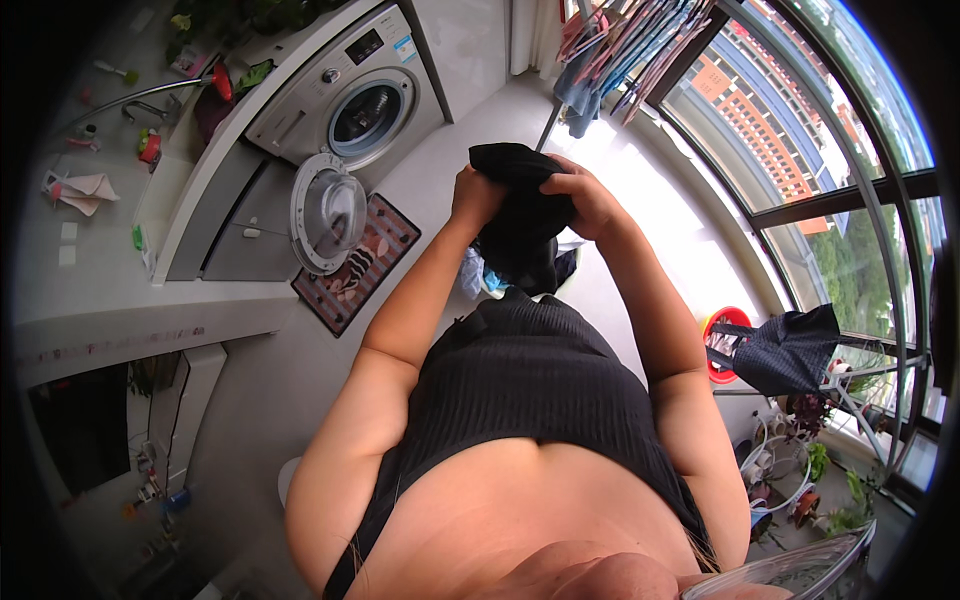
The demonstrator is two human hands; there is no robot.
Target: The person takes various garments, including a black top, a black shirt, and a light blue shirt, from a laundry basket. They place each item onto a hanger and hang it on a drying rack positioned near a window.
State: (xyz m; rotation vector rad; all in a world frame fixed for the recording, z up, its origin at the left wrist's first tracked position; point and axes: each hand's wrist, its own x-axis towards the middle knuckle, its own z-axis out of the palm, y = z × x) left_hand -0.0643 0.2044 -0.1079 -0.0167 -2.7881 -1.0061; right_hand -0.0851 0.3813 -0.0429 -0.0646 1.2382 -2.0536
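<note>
A black garment (521, 225) hangs from both my hands in front of my body. My left hand (480, 196) grips its edge on the left side of the picture, and my right hand (581, 196) pinches it on the other side with thumb and fingers. Below the cloth stands a light-rimmed laundry basket (574, 276) holding blue, white and dark clothes, partly hidden by the garment. To the left, a front-loading washing machine (352, 97) has its round door (328, 215) swung wide; its drum looks dark inside.
A striped mat (356, 274) lies on the floor below the washer door. Clothes hangers (637, 45) crowd a rack at the upper right. A red-rimmed bucket (731, 319) stands beside hanging dark checked cloth (787, 352). Potted plants (817, 461) are at the lower right, near the windows.
</note>
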